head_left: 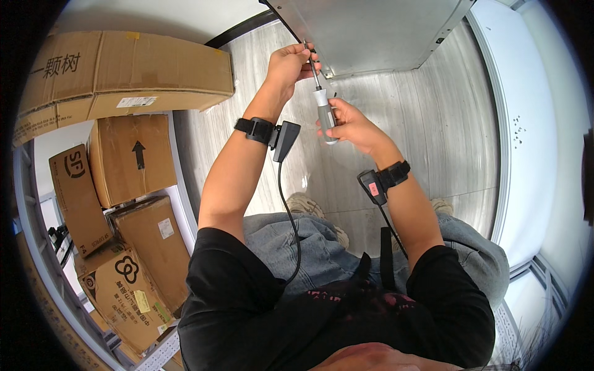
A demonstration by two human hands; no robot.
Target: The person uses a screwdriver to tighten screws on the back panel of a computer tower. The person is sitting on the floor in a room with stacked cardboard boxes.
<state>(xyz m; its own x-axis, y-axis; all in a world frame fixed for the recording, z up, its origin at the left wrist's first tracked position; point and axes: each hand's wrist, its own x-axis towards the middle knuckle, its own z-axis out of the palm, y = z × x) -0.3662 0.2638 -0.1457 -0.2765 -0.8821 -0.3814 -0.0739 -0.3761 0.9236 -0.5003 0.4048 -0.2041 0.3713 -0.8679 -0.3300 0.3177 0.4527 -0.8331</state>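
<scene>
A screwdriver [327, 115] with a grey and white handle is held by both hands above the floor [402, 142], just on the near side of a metal cabinet [374, 37]. Its handle is gripped by the right hand [351, 127], the fingers curled around it and the thumb laid along it. The slim shaft is pinched near its far end between the thumb and fingers of the left hand [289, 67] — the tip is pointed far and slightly left, close to the cabinet's lower left part. Whether the cabinet is touched by the tip cannot be told.

A black strap is worn on each wrist, and a dark device with a cable is carried by each. On the left, a long cardboard box [161, 71] is seen lying beyond several stacked cardboard boxes [151, 244] — one is marked with a black arrow.
</scene>
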